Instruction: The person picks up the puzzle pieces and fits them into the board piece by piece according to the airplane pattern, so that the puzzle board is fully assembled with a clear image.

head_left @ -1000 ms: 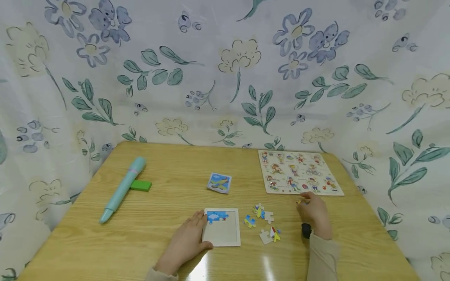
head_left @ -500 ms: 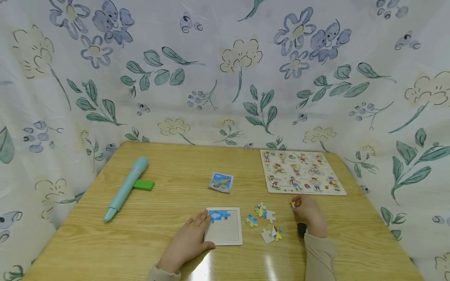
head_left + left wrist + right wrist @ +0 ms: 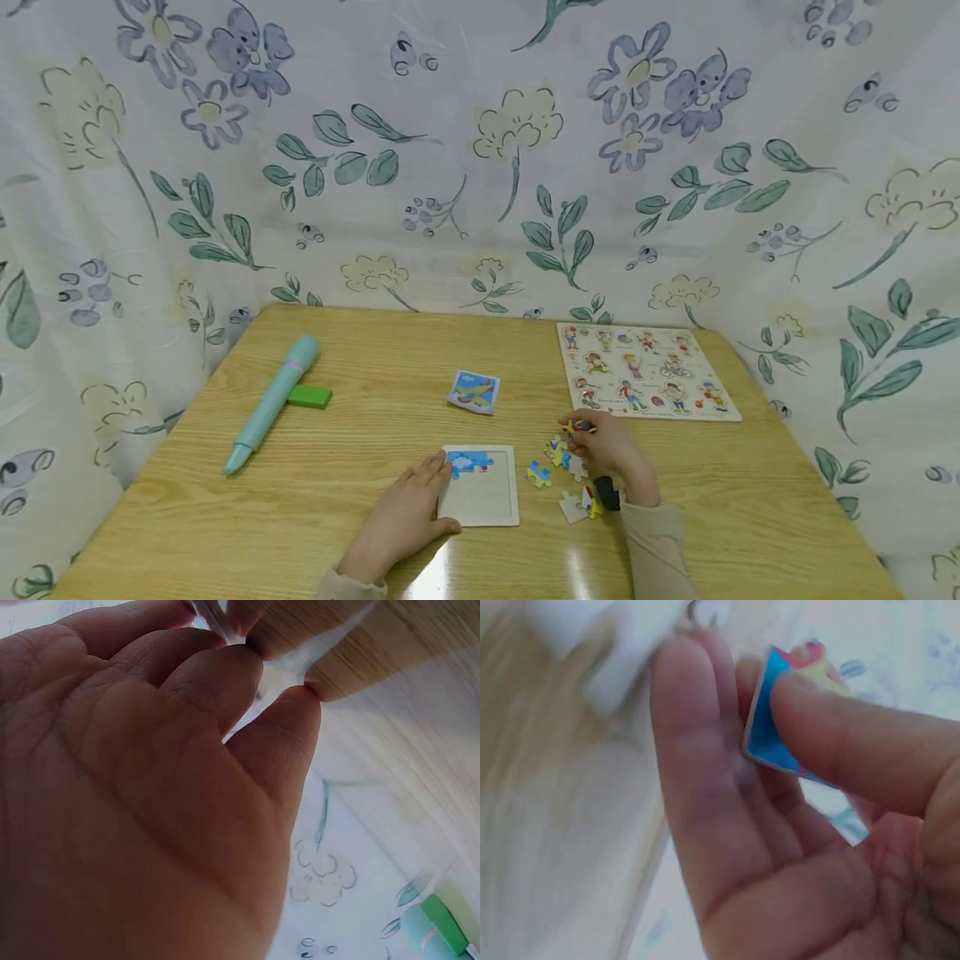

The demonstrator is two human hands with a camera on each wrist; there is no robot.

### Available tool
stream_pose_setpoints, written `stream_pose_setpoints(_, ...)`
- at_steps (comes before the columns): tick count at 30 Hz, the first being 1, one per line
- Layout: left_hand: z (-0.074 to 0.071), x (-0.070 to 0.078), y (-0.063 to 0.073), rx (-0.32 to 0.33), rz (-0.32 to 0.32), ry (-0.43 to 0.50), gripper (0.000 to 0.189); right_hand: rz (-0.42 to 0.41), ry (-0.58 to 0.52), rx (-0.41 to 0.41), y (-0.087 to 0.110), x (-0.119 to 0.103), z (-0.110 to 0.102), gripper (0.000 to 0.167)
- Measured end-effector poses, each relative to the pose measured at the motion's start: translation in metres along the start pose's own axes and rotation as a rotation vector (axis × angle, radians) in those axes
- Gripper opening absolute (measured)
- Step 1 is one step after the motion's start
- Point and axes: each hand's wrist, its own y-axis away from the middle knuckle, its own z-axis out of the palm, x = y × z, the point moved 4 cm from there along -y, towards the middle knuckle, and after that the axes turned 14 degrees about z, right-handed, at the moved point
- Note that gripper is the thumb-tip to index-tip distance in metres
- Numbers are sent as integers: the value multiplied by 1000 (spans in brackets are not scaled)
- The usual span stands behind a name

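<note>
My left hand [image 3: 405, 517] rests along the left edge of a small square puzzle tray [image 3: 487, 500], fingers extended, thumb at the lower left corner. Joined blue jigsaw pieces [image 3: 468, 461] line the tray's upper left. Between thumb and fingers, my right hand [image 3: 611, 450] pinches a jigsaw piece [image 3: 765, 727]; blue, yellow and red show on it in the right wrist view. That hand is raised over the loose jigsaw pieces [image 3: 537, 474] to the right of the tray, partly covering them. Some of these lie picture side up, others plain side up.
A picture card [image 3: 474, 392] of a yellow airplane lies behind the tray. At the back right is a board [image 3: 648, 367] with sports figures. A long teal pen-shaped object [image 3: 270, 404] and a green block [image 3: 310, 397] lie at the left. A flowered curtain [image 3: 450, 183] closes the back.
My right hand has moved left from near the figure board to above the loose pieces, carrying the jigsaw piece. The left hand stays on the tray; the head view has shifted slightly.
</note>
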Motion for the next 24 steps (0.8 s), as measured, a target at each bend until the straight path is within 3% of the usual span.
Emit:
stream_pose_setpoints(4, 0, 0, 0, -5, -5, -8, 84, -66, -166, -146, 3, -14, 12, 31)
stream_pose_setpoints(8, -1, 1, 0, -3, 3, -14, 84, -174, -163, -182, 7, -30, 21, 18)
stream_pose_setpoints(11, 0, 2, 0, 1, 8, -19, 84, -231, -72, -168, 7, -39, 30, 21)
stream_pose_setpoints(16, -1, 2, 0, 10, 16, -33, 85, -229, 66, -163, 6, -51, 48, 27)
stream_pose_setpoints(20, -1, 2, 1, 13, 12, -34, 85, -186, 0, -223, 5, -56, 63, 18)
stream_pose_setpoints(24, -1, 2, 1, 10, 8, -29, 84, -143, -53, -222, 2, -56, 75, 14)
